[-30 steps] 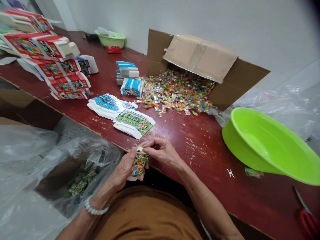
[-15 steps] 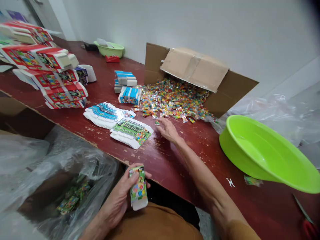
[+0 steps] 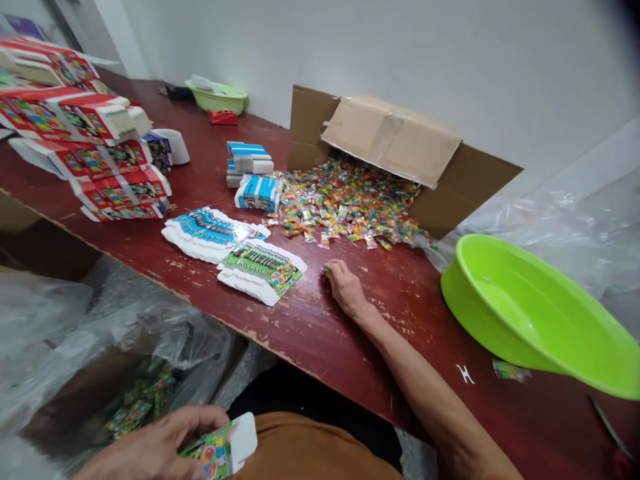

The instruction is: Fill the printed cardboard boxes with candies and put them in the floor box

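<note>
Compared with the moment before, the small printed carton (image 3: 217,455) is now lowered and swung aside by the left hand (image 3: 150,440); instead of being held upright before the lap, it is tipped over, with its end turned to the right. It is carried off the worktop (image 3: 295,333), beyond the near edge, between the lap and the plastic-lined box (image 3: 60,417) in which green packs (image 3: 133,413) are heaped. The right hand (image 3: 345,288) is drawn back from the front of the sweets pile (image 3: 345,207) towards the near edge, and is placed just beside the right corner of the fanned green cartons (image 3: 263,270). By this, the work appears to be split: the carton is kept in one hand while a single piece is picked up by the other.

The carton is gripped by the left fingers, whereas the right fingers are curled and seemingly pinched on a small wrapped piece (image 3: 327,270) (too little of it is shown for certainty). On the carton, green print with coloured round shapes is seen, and a plain white flap is left standing out at the end; its far end is hidden by the hand.
</note>
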### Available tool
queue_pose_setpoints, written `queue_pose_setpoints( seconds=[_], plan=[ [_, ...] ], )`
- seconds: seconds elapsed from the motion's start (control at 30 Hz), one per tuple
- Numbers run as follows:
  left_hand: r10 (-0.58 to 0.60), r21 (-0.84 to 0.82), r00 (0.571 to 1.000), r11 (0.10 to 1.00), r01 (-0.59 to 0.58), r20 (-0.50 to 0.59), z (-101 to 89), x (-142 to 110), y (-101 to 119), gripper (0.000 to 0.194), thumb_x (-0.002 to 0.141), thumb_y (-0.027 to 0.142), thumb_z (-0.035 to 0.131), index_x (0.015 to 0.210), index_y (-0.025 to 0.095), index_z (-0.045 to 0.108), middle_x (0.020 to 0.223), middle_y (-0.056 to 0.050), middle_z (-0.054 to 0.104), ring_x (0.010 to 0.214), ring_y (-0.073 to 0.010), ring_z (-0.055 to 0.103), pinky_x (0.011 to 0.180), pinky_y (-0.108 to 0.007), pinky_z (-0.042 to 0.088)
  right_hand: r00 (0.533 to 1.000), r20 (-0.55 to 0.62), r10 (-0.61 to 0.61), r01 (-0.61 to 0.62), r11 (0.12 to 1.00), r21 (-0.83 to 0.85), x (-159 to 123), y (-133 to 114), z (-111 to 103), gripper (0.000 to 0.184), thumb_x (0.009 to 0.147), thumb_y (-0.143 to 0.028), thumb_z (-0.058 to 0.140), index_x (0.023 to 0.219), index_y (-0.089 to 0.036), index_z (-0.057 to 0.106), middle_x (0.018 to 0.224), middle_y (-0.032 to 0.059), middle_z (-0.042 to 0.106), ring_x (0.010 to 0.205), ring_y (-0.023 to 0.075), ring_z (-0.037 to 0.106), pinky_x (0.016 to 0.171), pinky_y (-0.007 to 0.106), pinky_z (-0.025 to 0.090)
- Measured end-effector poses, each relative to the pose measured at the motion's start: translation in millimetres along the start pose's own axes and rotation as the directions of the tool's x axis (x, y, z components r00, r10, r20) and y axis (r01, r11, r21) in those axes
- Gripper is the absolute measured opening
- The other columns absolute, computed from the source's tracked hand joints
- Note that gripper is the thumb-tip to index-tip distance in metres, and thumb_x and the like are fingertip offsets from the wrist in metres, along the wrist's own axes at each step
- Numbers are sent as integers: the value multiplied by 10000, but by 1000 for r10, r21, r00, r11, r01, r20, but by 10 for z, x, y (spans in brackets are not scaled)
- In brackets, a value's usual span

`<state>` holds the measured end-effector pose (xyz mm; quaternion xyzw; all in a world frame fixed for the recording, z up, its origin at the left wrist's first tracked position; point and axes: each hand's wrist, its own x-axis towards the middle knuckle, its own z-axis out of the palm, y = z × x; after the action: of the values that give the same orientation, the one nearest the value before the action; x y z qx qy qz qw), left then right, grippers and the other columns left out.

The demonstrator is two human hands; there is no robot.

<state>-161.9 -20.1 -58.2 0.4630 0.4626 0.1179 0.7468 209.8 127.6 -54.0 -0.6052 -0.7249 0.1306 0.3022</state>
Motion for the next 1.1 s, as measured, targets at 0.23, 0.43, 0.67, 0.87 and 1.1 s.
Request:
queue_pose_setpoints(
  seconds=[0.23,0.43,0.67,0.87,1.1],
  plan=[
    [211,-161,970,960,-229,-121,355,205,511,329,801,388,745,1054,224,613,902,-41,714,660,-165,648,630,-254,477,982,156,107,-188,651,735,-614,-798,-116,285,918,-404,648,1134,-226,597,929,32,712,810,174,668,754,290,521],
    [342,-196,924,907,-372,-172,775,309,749,400,746,205,641,1133,232,544,815,14,657,603,-131,586,575,-235,459,992,127,-10,-76,752,655,-905,-1328,16,259,942,-354,623,1176,-259,681,970,38,681,860,186,594,822,333,481],
    [355,-289,901,861,-419,-250,910,308,780,397,754,270,693,1122,217,552,774,11,675,578,-130,597,551,-232,481,987,106,-120,26,774,632,-930,-1221,-27,373,965,-441,580,1306,-323,673,1219,88,541,1150,237,534,970,398,490],
    [263,-473,932,807,-355,-251,944,333,814,518,819,628,634,1054,166,621,683,-43,693,501,-166,615,479,-264,512,881,471,-53,-443,259,858,-904,-1193,-15,548,829,-506,755,1306,-282,606,1113,46,668,767,141,627,652,265,555],
    [282,-450,898,789,-418,-339,1004,362,767,558,780,478,760,1223,206,558,749,-18,707,556,-167,641,429,-227,521,923,384,-18,-350,370,860,-975,-1270,94,293,783,-471,803,950,-234,759,1130,67,698,721,152,651,554,270,553]
  ],
)
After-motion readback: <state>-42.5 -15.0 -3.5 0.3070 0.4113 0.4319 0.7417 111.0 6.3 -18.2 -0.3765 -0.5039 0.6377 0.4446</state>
